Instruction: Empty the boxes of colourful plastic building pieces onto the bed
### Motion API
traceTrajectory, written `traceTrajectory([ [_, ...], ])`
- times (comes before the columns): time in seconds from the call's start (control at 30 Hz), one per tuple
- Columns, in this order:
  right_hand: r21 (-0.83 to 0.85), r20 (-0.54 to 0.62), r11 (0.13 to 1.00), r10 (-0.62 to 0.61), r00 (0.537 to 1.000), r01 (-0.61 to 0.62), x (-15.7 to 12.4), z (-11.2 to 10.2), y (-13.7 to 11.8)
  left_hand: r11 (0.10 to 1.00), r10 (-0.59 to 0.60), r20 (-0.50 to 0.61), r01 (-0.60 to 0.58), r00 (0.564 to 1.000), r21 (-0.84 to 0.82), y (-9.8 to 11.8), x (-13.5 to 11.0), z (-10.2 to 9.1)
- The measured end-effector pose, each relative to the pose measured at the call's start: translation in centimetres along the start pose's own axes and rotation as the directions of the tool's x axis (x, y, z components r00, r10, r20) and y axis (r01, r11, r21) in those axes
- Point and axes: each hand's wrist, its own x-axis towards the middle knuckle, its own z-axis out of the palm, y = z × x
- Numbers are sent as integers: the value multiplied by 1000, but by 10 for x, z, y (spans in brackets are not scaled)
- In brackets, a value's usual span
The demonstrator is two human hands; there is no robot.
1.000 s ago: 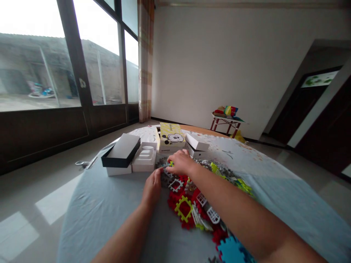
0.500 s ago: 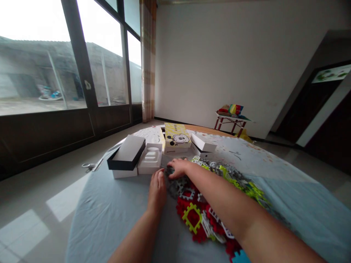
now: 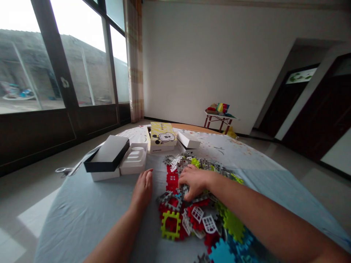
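A heap of toothed plastic building tiles (image 3: 197, 204), red, grey, green, white and blue, lies on a round table covered with a pale blue cloth (image 3: 90, 215). My right hand (image 3: 193, 181) rests on the heap with its fingers curled over grey tiles (image 3: 171, 198). My left hand (image 3: 142, 188) lies flat on the cloth just left of the heap, fingers stretched out and holding nothing. A lime square frame tile (image 3: 170, 225) sits at the near edge of the heap.
Behind the hands stand a black-lidded box (image 3: 106, 155), a white moulded tray (image 3: 134, 162), a yellow cartoon-mouse box (image 3: 161, 137) and a white box (image 3: 188, 140). Scissors (image 3: 64, 170) lie at the table's left edge. A small red-legged stool (image 3: 218, 118) stands by the far wall.
My right hand has drawn back from the far end of the heap toward me, onto grey tiles nearer the middle. My left hand stays flat on the cloth. The view has shifted right.
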Motion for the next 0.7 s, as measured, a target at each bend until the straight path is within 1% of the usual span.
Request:
traceTrajectory([
  [0.1,32,-41,999,28,999,-27,-23,-1,-6,1000,8,26,-9,1000,28,-1,1,1],
  [0.17,54,-153,999,8,988,0,-37,-3,-21,999,18,41,-19,999,46,-1,1,1],
  [0.23,55,-305,995,-63,950,84,-47,-3,-45,998,28,53,-31,998,63,0,2,1],
  [0.27,38,-354,989,-120,927,142,-49,0,-59,997,33,58,-37,998,70,1,2,1],
  [0.33,-46,-385,956,-285,878,290,-49,13,-86,995,44,69,-50,997,85,2,3,0],
  [0.4,-163,-336,890,-456,824,426,-43,30,-105,993,53,81,-61,995,98,3,3,0],
  [0.43,-204,-298,850,-527,796,487,-40,38,-111,992,56,88,-65,995,105,3,3,-1],
  [0.47,-226,-278,829,-559,781,512,-38,46,-114,991,58,94,-68,994,112,3,2,-1],
  [0.5,-240,-275,827,-560,782,508,-37,51,-114,990,59,100,-71,993,118,3,2,-2],
  [0.53,-245,-282,841,-538,795,482,-38,55,-112,989,62,104,-75,993,124,3,2,-2],
  [0.57,-243,-299,867,-493,817,434,-42,56,-109,989,65,107,-78,992,129,3,2,-2],
  [0.63,-232,-330,913,-399,855,337,-54,54,-102,987,74,115,-90,991,134,4,1,-2],
  [0.7,-199,-337,931,-359,870,307,-68,44,-93,985,88,124,-105,988,134,5,0,-1],
])
